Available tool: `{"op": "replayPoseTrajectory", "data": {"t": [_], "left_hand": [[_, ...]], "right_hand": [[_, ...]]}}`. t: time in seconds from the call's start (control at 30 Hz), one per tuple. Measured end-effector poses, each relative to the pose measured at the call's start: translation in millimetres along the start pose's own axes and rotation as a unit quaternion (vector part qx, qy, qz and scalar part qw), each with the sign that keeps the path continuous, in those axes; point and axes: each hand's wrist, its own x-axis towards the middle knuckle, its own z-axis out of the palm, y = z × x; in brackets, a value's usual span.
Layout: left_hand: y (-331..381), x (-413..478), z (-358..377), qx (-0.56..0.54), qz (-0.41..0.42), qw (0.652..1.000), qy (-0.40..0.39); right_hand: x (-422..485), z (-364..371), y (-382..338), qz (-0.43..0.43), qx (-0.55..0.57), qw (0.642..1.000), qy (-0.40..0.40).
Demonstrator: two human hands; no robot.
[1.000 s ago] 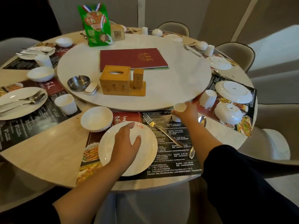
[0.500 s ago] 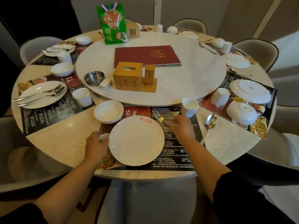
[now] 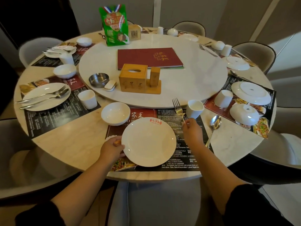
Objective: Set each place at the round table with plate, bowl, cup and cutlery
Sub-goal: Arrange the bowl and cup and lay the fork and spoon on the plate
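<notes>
Head view: our left hand (image 3: 112,150) grips the near-left rim of the plate (image 3: 149,142), with the thumb on the edge. Our right hand (image 3: 193,133) pinches the handle of the fork (image 3: 177,106). The tines point away from this pinch, toward the turntable (image 3: 195,82), and the fork seems raised at an angle.

We see two risks. The cup (image 3: 194,109) stands upright just beyond the pinch and very near the tines, so a careless swing of the fork could knock it over. Also, the pinch is light on a smooth metal handle, so we think the fork may slip and fall on the plate, which lies just left of it.

The plate is white, round, shallow and glossy, with a red mark on its far rim. It rests on the dark printed placemat (image 3: 179,162). The fork is shiny metal. The spoon (image 3: 215,124) lies to the right of the pinch, and the bowl (image 3: 115,113) stands beyond the left grip, opening up.
</notes>
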Motion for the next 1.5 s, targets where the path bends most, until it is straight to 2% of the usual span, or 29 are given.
{"op": "replayPoseTrajectory", "data": {"t": [0.1, 0.2, 0.3, 0.37, 0.47, 0.53, 0.73, 1.1, 1.33, 1.4, 1.5], "left_hand": [[3, 1, 16, -0.016, -0.01, 1.0, -0.004], [6, 3, 29, -0.027, -0.02, 0.999, -0.007], [6, 6, 37, -0.017, -0.012, 0.999, -0.028], [7, 9, 37, -0.017, -0.008, 1.0, -0.006], [17, 28, 23, -0.086, 0.005, 0.989, 0.123], [27, 50, 7, -0.108, 0.01, 0.982, 0.154], [44, 93, -7, -0.114, -0.02, 0.987, 0.114], [38, 94, 5, -0.088, 0.002, 0.992, 0.089], [41, 92, -1, -0.067, -0.008, 0.997, 0.034], [46, 85, 0, -0.024, -0.022, 0.998, 0.051], [52, 63, 5, 0.088, 0.007, 0.983, 0.164]], "right_hand": [[-15, -3, -10, 0.039, 0.092, 0.995, -0.021], [-28, -4, -23, 0.132, 0.244, 0.956, -0.097], [-37, 2, -34, 0.183, 0.305, 0.922, -0.15], [-41, 12, -39, 0.194, 0.298, 0.919, -0.169], [-45, 25, -46, 0.218, 0.272, 0.915, -0.203], [-44, 31, -51, 0.238, 0.259, 0.91, -0.219], [-41, 44, -63, 0.248, 0.19, 0.919, -0.239], [-41, 48, -62, 0.245, 0.19, 0.921, -0.236], [-33, 47, -61, 0.223, 0.105, 0.94, -0.235], [-32, 48, -59, 0.201, 0.083, 0.948, -0.232], [-33, 42, -53, 0.16, 0.084, 0.962, -0.204]]}}
